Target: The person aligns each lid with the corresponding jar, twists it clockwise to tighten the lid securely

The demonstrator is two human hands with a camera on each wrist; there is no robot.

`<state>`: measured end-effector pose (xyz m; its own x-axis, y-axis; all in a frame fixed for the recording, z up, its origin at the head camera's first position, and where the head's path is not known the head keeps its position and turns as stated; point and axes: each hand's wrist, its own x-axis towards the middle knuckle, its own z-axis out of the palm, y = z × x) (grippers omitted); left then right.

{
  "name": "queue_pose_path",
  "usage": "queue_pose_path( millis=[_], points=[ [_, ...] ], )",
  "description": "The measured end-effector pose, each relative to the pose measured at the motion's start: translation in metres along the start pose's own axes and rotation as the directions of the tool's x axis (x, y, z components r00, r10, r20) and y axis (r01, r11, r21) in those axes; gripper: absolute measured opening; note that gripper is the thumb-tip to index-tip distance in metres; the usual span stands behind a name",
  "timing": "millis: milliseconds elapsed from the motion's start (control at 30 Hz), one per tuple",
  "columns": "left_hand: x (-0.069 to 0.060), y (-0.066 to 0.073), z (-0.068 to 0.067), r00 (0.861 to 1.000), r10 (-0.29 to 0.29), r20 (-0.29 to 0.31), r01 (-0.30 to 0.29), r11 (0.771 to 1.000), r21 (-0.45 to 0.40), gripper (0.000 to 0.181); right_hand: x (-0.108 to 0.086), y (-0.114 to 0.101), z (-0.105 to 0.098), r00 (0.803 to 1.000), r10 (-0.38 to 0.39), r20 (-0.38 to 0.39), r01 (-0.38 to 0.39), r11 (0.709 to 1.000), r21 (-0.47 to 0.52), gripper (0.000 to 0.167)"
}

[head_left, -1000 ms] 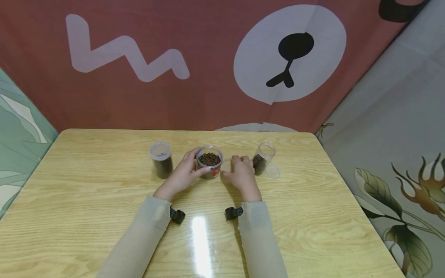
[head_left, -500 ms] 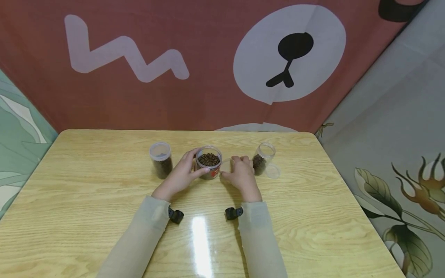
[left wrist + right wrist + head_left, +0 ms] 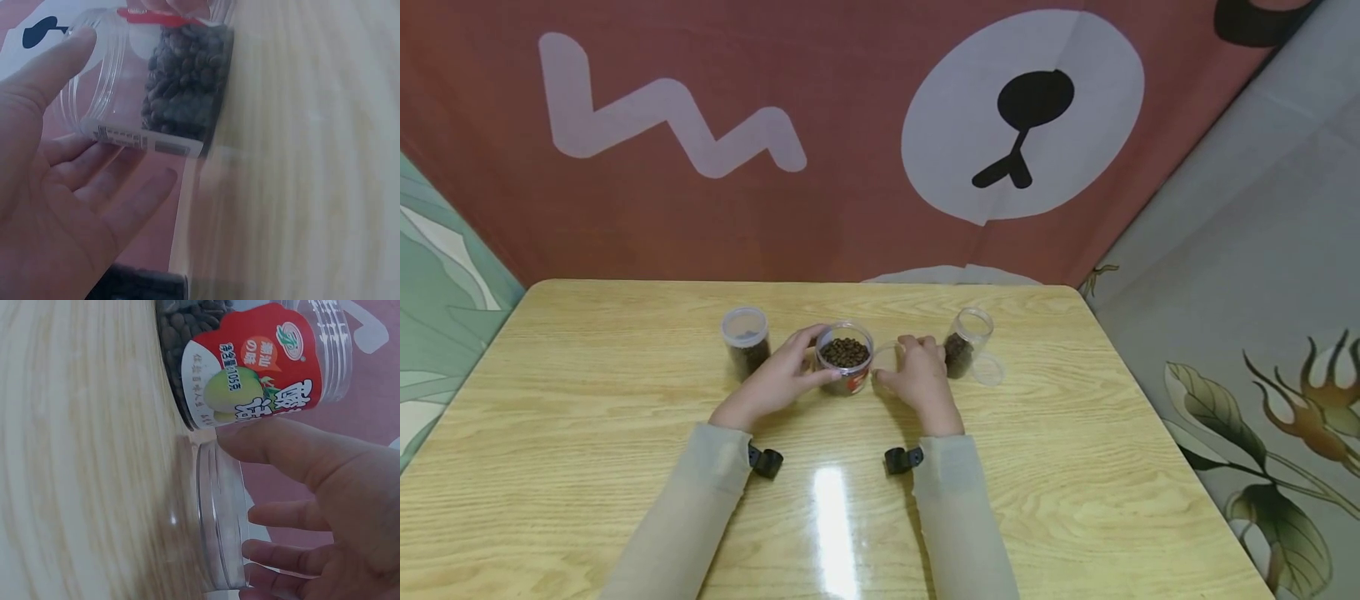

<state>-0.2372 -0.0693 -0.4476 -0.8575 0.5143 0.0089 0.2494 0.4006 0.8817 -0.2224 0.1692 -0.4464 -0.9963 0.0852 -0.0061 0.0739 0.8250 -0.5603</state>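
A wide clear jar [image 3: 853, 383] of brown beans, with no lid on its top, stands upright mid-table; its red label faces the right wrist view. My left hand [image 3: 767, 385] grips it from the left, thumb [image 3: 74, 53] near the rim and fingers round the other side. Just right of the jar, a round clear lid [image 3: 220, 519] lies flat on the table. My right hand [image 3: 922, 382] holds the lid's edge, with the thumb beside the jar's base and the fingertips against the lid's side.
Left of my left hand stands a lidded jar [image 3: 746, 327] with dark contents. A narrow uncovered jar [image 3: 958, 352] of dark contents stands right of my right hand, a small clear lid [image 3: 988, 369] beside it. The wooden table [image 3: 1060, 467] meets a red printed cloth [image 3: 850, 225] behind.
My left hand and the wide jar have moved slightly left and nearer to me, opening a small gap from the lid. My right hand has hardly moved.
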Motion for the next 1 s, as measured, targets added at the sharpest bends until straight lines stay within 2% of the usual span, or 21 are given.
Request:
queue_pose_path(
  millis=[200, 433, 700, 1000],
  points=[
    [-0.003, -0.003, -0.005, 0.998, 0.040, 0.043, -0.039, 0.999, -0.023, 0.085, 0.000, -0.002, -0.001, 1.000, -0.003, -0.014, 0.003, 0.999, 0.038, 0.074],
    [-0.007, -0.007, -0.011, 0.995, 0.060, 0.086, -0.060, 0.998, 0.000, 0.086, 0.000, -0.002, -0.003, 1.000, 0.016, -0.015, -0.015, 0.997, 0.074, 0.076],
    [-0.009, -0.012, -0.013, 0.991, 0.073, 0.117, -0.063, 0.995, -0.083, 0.080, 0.001, -0.002, -0.005, 1.000, 0.011, -0.008, -0.010, 0.991, 0.134, 0.075],
    [-0.012, -0.009, -0.017, 0.987, 0.095, 0.133, -0.081, 0.991, -0.106, 0.077, 0.001, -0.004, -0.005, 1.000, -0.014, -0.008, 0.016, 0.978, 0.206, 0.071]
  ],
)
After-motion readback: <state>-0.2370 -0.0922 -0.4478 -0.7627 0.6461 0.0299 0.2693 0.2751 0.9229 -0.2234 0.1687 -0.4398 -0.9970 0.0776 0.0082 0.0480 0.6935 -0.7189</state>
